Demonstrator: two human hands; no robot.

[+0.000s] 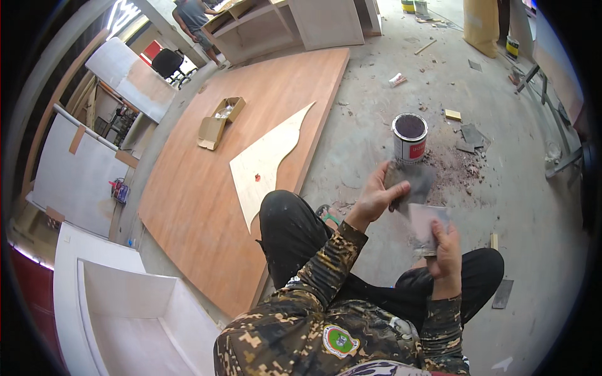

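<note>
**Two scrapers held together above a concrete floor**

The left hand (pixel 375 197) is closed around a dark, paste-smeared scraper blade (pixel 411 180), thumb on top and fingers curled under it. Just below and to its right, the right hand (pixel 446 250) grips a second scraper (pixel 427 220), a pale flat blade pointing up toward the left hand; the two blades touch or overlap where they meet, and I cannot tell which lies on top.

Just beyond the left hand's fingertips stands an open paint tin (pixel 409 136) with dark contents, upright on the concrete floor (pixel 376 119), with dark smears and scraps on the ground to its right.

Off to the left of both hands lies a large reddish-brown board (pixel 207 188) flat on the floor, carrying a pale curved offcut (pixel 266 164) and an open cardboard box (pixel 221 119). Below the hands are the person's bent knees in black trousers (pixel 295 232).
</note>
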